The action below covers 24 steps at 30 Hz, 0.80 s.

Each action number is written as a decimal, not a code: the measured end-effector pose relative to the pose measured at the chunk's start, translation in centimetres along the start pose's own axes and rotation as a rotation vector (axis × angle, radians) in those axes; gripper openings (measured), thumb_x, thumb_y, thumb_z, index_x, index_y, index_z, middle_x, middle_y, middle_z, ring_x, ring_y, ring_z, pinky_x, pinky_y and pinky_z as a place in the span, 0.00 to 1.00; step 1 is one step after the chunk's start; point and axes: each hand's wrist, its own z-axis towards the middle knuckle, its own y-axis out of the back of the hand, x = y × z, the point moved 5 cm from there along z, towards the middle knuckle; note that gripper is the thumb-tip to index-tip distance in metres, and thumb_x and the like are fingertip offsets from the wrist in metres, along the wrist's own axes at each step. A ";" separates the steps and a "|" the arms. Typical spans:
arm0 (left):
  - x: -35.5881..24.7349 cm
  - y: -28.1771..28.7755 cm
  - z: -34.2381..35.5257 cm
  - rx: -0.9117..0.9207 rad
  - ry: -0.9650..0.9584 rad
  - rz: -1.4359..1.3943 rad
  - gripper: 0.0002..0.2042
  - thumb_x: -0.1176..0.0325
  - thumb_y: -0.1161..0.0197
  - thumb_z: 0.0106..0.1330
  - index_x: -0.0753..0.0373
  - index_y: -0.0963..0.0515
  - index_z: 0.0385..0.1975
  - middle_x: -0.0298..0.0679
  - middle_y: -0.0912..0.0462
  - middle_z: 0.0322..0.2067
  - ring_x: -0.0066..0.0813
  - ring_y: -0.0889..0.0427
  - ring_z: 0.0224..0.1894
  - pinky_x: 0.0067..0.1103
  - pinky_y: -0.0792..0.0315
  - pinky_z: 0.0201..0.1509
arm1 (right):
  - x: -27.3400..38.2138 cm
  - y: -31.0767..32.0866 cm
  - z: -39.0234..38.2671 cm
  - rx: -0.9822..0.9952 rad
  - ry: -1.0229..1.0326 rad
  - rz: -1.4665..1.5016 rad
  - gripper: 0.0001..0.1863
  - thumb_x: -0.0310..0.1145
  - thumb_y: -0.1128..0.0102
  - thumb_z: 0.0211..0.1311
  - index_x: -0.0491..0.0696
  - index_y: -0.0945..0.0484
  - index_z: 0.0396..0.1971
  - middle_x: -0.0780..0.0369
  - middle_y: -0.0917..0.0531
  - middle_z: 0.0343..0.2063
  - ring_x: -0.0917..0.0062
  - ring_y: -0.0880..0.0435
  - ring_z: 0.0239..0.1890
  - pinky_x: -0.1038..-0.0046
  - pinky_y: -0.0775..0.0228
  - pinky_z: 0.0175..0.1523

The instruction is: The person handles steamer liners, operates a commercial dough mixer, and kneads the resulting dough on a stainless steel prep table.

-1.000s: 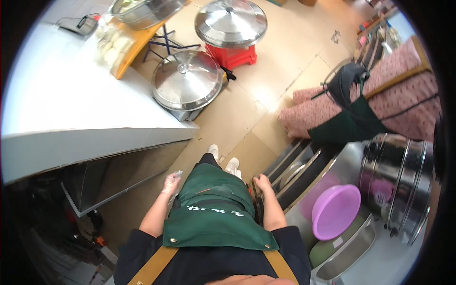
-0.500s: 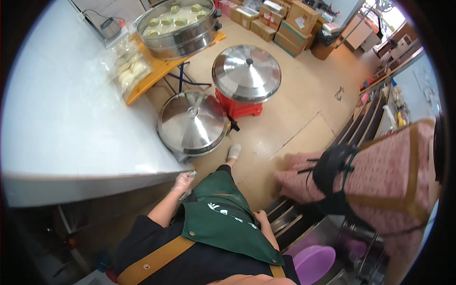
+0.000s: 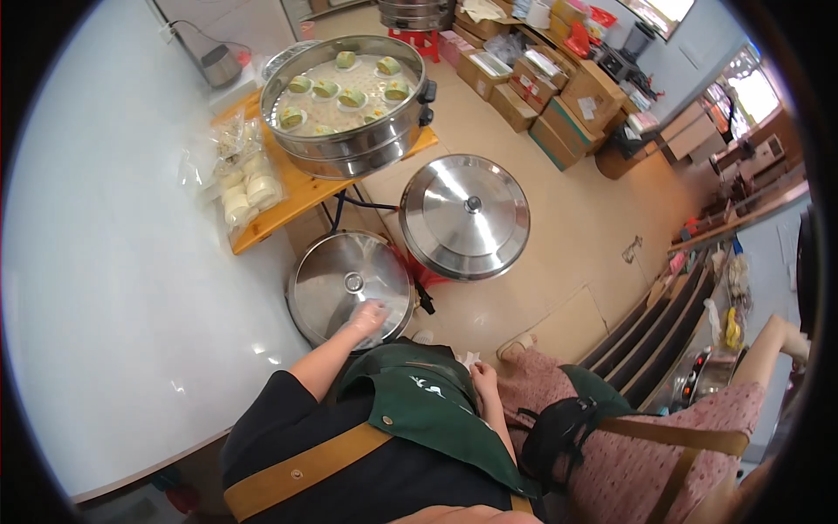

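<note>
Here, a person's gloved left hand point(image 3: 370, 318), fingers partly curled, overlapping a round steel lid point(image 3: 325, 278) beside the white counter point(image 3: 175, 306), contact unclear, right hand point(image 3: 483, 382) near the green apron point(image 3: 436, 428), any grip in either hand impossible to tell.

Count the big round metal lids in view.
2: one lid near the picture's centre, another lid to its lower left, partly behind the left hand. Others may be hidden.

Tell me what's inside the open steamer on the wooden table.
Several small green pieces of food are spread out over a pale, speckled base inside the open steamer. Whatever lies beneath that base is covered and cannot be seen.
</note>
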 end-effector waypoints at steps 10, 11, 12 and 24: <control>-13.8 2.4 -0.2 0.049 -0.205 -0.137 0.23 0.62 0.43 0.53 0.62 0.34 0.49 0.50 0.25 0.33 0.48 0.26 0.37 0.31 0.33 0.41 | 21.5 -4.4 0.2 0.563 0.267 0.362 0.10 0.36 0.43 0.54 0.45 0.24 0.30 0.68 0.24 0.21 0.87 0.27 0.24 0.85 0.36 0.26; -13.8 2.5 -0.3 0.034 -0.206 -0.150 0.23 0.62 0.43 0.52 0.62 0.34 0.49 0.51 0.25 0.33 0.48 0.26 0.38 0.31 0.33 0.42 | 22.0 -4.6 0.3 0.573 0.280 0.351 0.09 0.35 0.43 0.54 0.44 0.24 0.29 0.68 0.24 0.20 0.87 0.29 0.22 0.85 0.36 0.26; -13.8 2.6 -0.3 0.031 -0.227 -0.181 0.24 0.62 0.43 0.52 0.63 0.35 0.49 0.51 0.26 0.32 0.48 0.27 0.38 0.31 0.33 0.42 | 22.1 -4.7 0.5 0.531 0.270 0.315 0.07 0.33 0.44 0.55 0.44 0.24 0.27 0.69 0.25 0.19 0.88 0.31 0.20 0.85 0.35 0.25; -15.3 0.5 -0.8 0.102 -0.298 0.290 0.34 0.57 0.43 0.52 0.57 0.48 0.59 0.57 0.42 0.52 0.51 0.41 0.55 0.37 0.43 0.54 | 19.8 -2.6 3.8 0.308 0.169 0.511 0.12 0.37 0.43 0.53 0.46 0.28 0.35 0.67 0.25 0.26 0.85 0.28 0.25 0.83 0.36 0.28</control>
